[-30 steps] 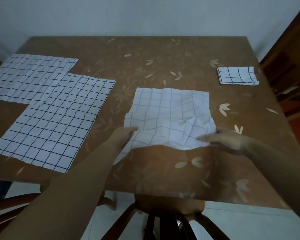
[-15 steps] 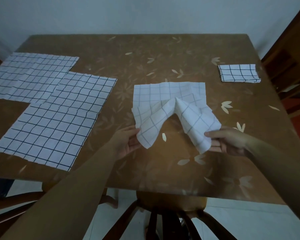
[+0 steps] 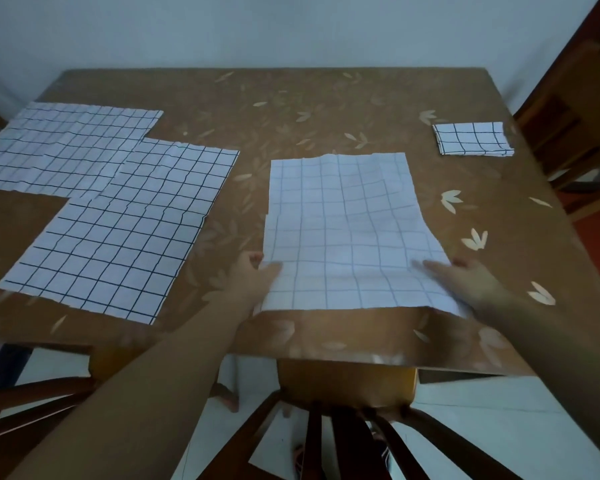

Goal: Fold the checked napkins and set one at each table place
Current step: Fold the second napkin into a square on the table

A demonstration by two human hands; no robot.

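A white napkin [image 3: 347, 230] with dark checks lies spread flat in front of me on the brown table [image 3: 291, 109]. My left hand [image 3: 253, 275] pinches its near left corner. My right hand [image 3: 465, 278] holds its near right corner, thumb on top of the cloth. A small folded checked napkin [image 3: 473, 138] sits at the far right place. Two unfolded checked napkins lie at the left, the nearer napkin [image 3: 125, 230] overlapping the farther napkin [image 3: 59, 143].
A wooden chair [image 3: 347, 410] stands pushed in under the near edge. Another chair [image 3: 575, 140] is at the right side. The table's near edge runs just below the napkin I hold. A pale wall is behind the table.
The napkin was crumpled, then lifted with its near corners bunched; now both hands have pulled it toward me and laid it out flat.
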